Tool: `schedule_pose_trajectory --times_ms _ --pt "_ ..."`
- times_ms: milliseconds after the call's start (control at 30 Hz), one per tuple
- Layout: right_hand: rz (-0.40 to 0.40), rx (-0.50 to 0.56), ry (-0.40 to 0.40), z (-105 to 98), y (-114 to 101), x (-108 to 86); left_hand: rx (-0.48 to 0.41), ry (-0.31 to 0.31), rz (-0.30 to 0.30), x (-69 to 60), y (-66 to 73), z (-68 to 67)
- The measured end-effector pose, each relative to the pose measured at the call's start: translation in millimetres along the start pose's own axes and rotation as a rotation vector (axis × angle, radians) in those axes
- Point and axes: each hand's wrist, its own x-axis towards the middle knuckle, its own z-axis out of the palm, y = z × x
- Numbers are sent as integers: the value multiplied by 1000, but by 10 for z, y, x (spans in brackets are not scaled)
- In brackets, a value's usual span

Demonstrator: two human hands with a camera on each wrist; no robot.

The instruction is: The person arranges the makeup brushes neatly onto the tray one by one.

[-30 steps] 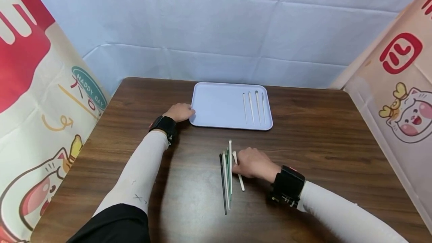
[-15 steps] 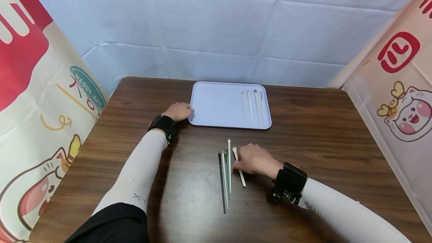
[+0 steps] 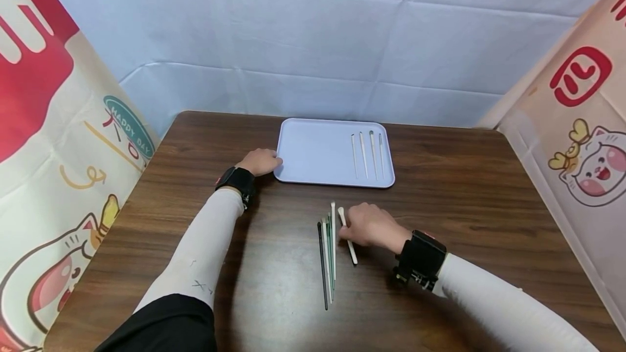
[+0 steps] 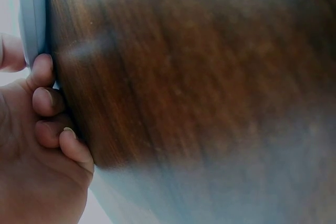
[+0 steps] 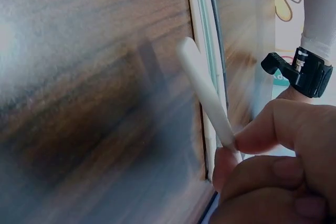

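My right hand (image 3: 369,225) pinches a slim white brush (image 5: 207,87) between thumb and fingers. In the right wrist view the brush's rounded handle end is raised off the wood, with a blurred shadow beside it. Just left of it in the head view lies a loose bundle of brushes (image 3: 327,265) with white, green and black handles. At the far side, my left hand (image 3: 261,162) grips the left edge of a pale tray (image 3: 313,151); the left wrist view has its fingers curled at the rim. Several thin brushes (image 3: 373,154) lie side by side at the tray's right.
A dark wood-grain table (image 3: 464,189) carries everything. Behind it hangs a pale blue cloth (image 3: 313,42). Printed cartoon sheets stand at the left (image 3: 58,178) and right (image 3: 582,151) sides. Black camera bands (image 3: 421,259) circle both wrists.
My right hand has shifted slightly away from the bundle, right and towards the tray, carrying the white brush with it. The left hand and tray stay put.
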Motion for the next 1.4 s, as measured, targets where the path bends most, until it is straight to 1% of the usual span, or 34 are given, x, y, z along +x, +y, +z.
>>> schedule_pose_trajectory --times_ms 167,333,567,800,1067,1400 --pt "-25 -7 28 -53 30 30 3 0 1 2 -1 6" --pt "-47 7 50 -105 47 60 1 4 9 0 -3 9" --pt "-47 35 36 -145 50 97 -11 2 7 -28 26 -5" --pt "-35 35 42 -174 69 129 -13 1 -4 -39 47 -14" --pt "-66 37 52 -215 112 206 -9 0 -5 -44 50 -22" --pt "-67 66 36 -300 129 301 -18 1 -10 -69 59 -28"
